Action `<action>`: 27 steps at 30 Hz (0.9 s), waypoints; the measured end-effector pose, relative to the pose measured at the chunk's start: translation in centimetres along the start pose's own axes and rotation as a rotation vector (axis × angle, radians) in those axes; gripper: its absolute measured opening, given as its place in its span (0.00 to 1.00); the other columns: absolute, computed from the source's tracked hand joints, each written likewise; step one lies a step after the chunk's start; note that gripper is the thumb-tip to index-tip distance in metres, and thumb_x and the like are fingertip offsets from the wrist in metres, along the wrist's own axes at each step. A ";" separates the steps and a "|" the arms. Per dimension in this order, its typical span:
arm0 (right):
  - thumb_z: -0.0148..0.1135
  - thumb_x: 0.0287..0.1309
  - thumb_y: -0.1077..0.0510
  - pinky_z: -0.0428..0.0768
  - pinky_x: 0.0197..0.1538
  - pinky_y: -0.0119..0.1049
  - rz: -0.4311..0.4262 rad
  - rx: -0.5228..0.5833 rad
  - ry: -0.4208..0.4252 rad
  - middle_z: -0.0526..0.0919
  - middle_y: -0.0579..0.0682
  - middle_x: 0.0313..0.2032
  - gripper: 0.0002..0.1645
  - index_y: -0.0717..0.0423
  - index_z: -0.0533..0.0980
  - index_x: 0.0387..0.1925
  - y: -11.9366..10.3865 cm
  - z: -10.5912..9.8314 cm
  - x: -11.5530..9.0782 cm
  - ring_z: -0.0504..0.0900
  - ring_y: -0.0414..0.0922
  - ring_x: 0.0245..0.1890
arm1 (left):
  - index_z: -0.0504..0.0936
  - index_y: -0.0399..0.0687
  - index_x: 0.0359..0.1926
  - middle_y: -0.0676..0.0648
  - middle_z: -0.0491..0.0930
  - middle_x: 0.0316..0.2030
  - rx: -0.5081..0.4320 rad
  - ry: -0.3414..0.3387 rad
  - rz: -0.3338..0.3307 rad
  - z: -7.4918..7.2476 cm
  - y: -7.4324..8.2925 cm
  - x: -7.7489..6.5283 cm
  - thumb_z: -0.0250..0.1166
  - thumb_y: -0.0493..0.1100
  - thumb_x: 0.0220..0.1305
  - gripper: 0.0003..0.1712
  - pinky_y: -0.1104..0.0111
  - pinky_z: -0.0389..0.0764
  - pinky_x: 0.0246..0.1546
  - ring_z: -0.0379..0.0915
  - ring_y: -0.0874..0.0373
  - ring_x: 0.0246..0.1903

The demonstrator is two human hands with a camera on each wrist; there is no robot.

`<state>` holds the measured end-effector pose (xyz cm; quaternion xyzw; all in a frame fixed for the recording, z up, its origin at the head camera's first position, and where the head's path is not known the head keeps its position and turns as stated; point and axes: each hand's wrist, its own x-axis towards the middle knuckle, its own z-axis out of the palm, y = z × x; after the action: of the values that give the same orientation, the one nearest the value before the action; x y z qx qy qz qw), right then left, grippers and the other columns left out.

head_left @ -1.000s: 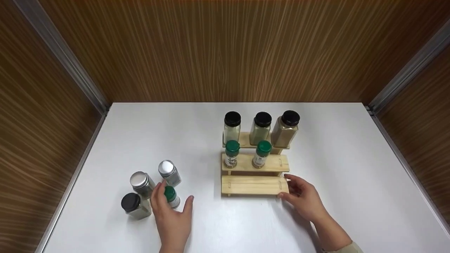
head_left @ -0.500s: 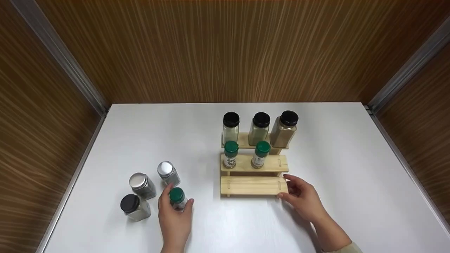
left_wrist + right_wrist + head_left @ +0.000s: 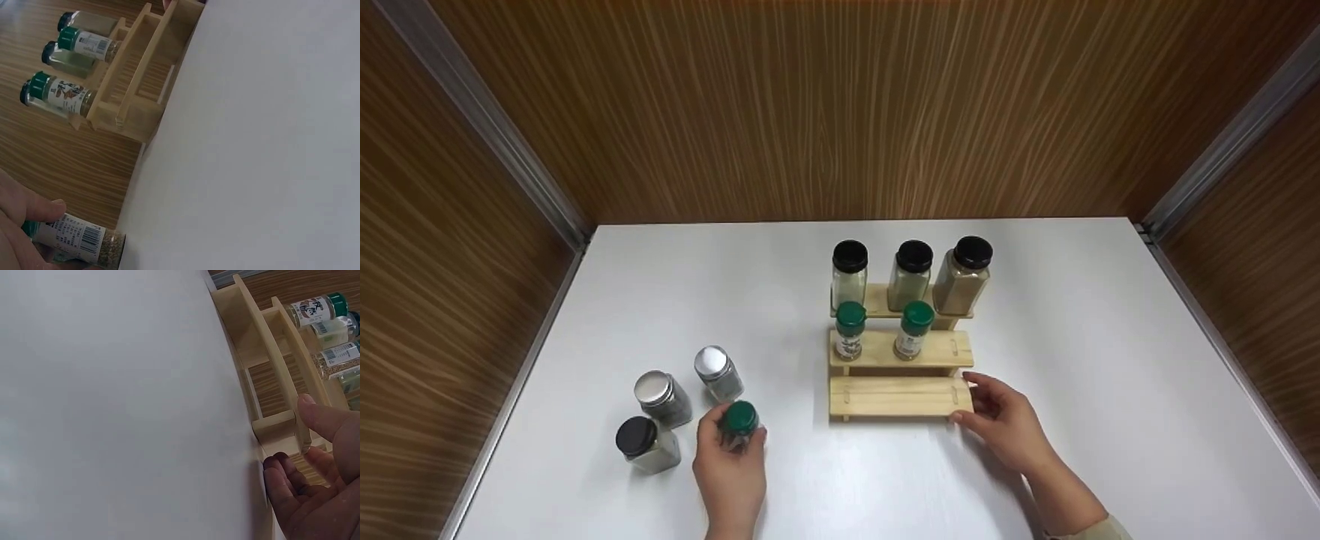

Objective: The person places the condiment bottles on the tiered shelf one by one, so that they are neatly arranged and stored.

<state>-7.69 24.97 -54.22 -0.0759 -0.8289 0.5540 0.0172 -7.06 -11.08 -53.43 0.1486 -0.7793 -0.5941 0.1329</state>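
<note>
My left hand [image 3: 730, 474] holds a small green-capped spice jar [image 3: 741, 418], thumb on one side and fingers on the other. In the left wrist view the jar's label [image 3: 76, 239] and grainy contents show, its base close to the white table. At the right end of a three-step wooden spice rack [image 3: 901, 397], my right hand [image 3: 1011, 429] grips the lowest step. The right wrist view shows that thumb [image 3: 320, 417] on the step's edge and the fingers curled by its end. Two green-capped jars [image 3: 850, 330] stand on the middle step, three black-capped jars [image 3: 914, 274] on the top one.
Left of my left hand stand two silver-capped jars [image 3: 720, 373] and a black-capped jar [image 3: 648, 445]. White tabletop [image 3: 787, 322] lies between these and the rack. Wood-grain panels [image 3: 840, 112] enclose the back and both sides.
My left hand has closed its fingers around the green-capped jar, which has shifted slightly right, away from the other loose jars. The right hand keeps its place on the rack.
</note>
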 end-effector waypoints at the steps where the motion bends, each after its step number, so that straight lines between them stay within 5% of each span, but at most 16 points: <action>1: 0.78 0.54 0.72 0.84 0.47 0.30 0.000 -0.001 0.003 0.86 0.61 0.47 0.37 0.70 0.75 0.66 0.0 0.0 0.0 0.86 0.48 0.44 | 0.71 0.33 0.64 0.26 0.77 0.63 -0.009 -0.002 0.001 0.0 0.1 -0.1 0.72 0.21 0.58 0.34 0.44 0.78 0.60 0.74 0.28 0.64; 11: 0.78 0.55 0.72 0.84 0.46 0.29 0.017 0.031 -0.010 0.86 0.62 0.51 0.39 0.68 0.74 0.68 0.5 0.0 0.0 0.86 0.52 0.47 | 0.77 0.37 0.65 0.31 0.79 0.63 -0.037 -0.055 0.062 0.5 2.2 -1.2 0.74 0.20 0.56 0.35 0.47 0.81 0.57 0.78 0.31 0.61; 17: 0.77 0.57 0.71 0.85 0.45 0.29 0.008 0.082 -0.046 0.85 0.63 0.50 0.38 0.68 0.73 0.68 0.7 -0.3 0.1 0.87 0.51 0.47 | 0.81 0.39 0.63 0.34 0.83 0.58 -0.157 -0.077 0.110 1.1 4.4 -2.1 0.76 0.21 0.54 0.34 0.60 0.88 0.49 0.83 0.38 0.56; 27: 0.78 0.56 0.71 0.84 0.45 0.29 0.008 0.095 -0.052 0.86 0.62 0.48 0.38 0.67 0.74 0.68 1.1 -0.4 0.4 0.86 0.49 0.46 | 0.83 0.44 0.63 0.42 0.81 0.57 -0.266 -0.242 0.254 4.1 7.4 -2.9 0.76 0.21 0.54 0.35 0.63 0.89 0.44 0.83 0.45 0.53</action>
<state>-7.88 25.77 -55.09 -0.0639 -0.8016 0.5944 -0.0027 -6.49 -4.42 -47.47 -0.0419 -0.7169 -0.6836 0.1303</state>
